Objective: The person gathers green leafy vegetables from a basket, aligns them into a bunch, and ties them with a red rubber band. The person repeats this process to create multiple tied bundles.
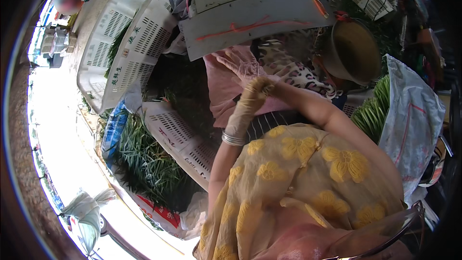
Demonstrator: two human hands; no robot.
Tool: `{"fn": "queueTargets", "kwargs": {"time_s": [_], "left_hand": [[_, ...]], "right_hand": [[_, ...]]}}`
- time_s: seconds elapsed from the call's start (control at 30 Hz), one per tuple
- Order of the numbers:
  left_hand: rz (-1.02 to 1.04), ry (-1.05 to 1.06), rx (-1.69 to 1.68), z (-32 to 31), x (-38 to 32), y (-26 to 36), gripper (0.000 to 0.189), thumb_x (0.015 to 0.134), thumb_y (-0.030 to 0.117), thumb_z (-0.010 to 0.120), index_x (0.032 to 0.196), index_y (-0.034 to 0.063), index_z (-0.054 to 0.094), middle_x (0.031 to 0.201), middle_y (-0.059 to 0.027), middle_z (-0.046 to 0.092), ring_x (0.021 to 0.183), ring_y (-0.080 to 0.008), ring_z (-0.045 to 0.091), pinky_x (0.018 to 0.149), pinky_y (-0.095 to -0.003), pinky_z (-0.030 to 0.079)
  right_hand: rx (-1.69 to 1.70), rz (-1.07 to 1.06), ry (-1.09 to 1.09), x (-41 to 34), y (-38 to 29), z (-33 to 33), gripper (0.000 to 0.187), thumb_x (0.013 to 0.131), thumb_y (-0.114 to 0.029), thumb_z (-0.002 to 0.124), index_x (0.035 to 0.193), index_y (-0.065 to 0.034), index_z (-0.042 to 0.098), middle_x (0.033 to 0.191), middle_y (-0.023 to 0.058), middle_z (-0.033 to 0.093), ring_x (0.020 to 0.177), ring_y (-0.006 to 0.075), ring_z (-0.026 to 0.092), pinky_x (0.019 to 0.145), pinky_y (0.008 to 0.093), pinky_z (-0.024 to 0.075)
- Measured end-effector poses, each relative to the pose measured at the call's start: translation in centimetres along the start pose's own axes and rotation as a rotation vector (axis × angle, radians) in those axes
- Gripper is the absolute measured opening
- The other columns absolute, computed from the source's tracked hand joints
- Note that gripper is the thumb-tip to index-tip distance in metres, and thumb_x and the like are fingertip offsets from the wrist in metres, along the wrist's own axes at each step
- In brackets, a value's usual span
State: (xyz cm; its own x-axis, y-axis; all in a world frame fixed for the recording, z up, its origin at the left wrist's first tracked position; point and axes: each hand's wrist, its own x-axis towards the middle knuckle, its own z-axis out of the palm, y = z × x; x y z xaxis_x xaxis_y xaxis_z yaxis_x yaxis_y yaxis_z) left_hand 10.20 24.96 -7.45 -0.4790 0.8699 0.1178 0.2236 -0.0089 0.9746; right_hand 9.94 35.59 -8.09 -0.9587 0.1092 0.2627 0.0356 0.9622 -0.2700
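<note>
My left hand [249,103] wears a thin tan glove, with silver bracelets [232,139] around its wrist. It reaches up over my lap, where it meets my right hand [267,85]. The fingers of both hands overlap and blur together, so I cannot tell what lies between them. Pink cloth [225,94] and leopard-print cloth [288,68] drape just beyond the hands. Past the cloth is a grey board [252,11]. Red ties [249,29] lie across it, and an orange-handled utility knife [319,6] rests at its right edge.
White plastic crates [140,47] stand at the left, one holding green stalks. Leafy greens [148,159] fill a bag beside another crate [180,133]. At the right are a metal bucket [355,50] and green stalks [373,112] against a plastic sack [411,126].
</note>
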Motion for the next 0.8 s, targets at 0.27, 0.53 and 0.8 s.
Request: {"fn": "queueTargets", "kwargs": {"time_s": [0.27,0.53,0.8], "left_hand": [[0.214,0.443,0.665,-2.0,3.8,2.0,0.040,0.071,-0.006,0.074,0.107,0.0054,0.061,0.106,-0.0111,0.058,0.096,-0.0227,0.057,0.077,-0.0319,0.051],[0.115,0.362,0.268,-3.6,6.3,-4.0,0.023,0.071,-0.012,0.066,0.089,0.0013,0.061,0.087,-0.0100,0.059,0.078,-0.0216,0.060,0.070,-0.0316,0.051],[0.033,0.449,0.239,-3.3,6.9,-4.9,0.026,0.074,-0.009,0.062,0.095,0.0046,0.055,0.092,-0.0108,0.060,0.079,-0.0267,0.059,0.072,-0.0352,0.050]], "right_hand": [[-0.141,0.184,-0.309,1.8,2.5,1.4,0.057,0.091,-0.033,0.046,0.146,-0.0185,0.039,0.152,0.0095,0.032,0.143,0.0299,0.024,0.116,0.0509,0.0188],[-0.214,0.155,-0.267,5.4,4.9,4.2,0.051,0.092,-0.037,0.046,0.139,-0.0170,0.048,0.154,0.0124,0.030,0.146,0.0296,0.021,0.116,0.0535,0.0143],[-0.195,0.171,-0.496,6.3,4.9,2.5,0.057,0.095,-0.042,0.040,0.143,-0.0122,0.044,0.155,0.0165,0.028,0.147,0.0318,0.019,0.116,0.0545,0.0143]]}}
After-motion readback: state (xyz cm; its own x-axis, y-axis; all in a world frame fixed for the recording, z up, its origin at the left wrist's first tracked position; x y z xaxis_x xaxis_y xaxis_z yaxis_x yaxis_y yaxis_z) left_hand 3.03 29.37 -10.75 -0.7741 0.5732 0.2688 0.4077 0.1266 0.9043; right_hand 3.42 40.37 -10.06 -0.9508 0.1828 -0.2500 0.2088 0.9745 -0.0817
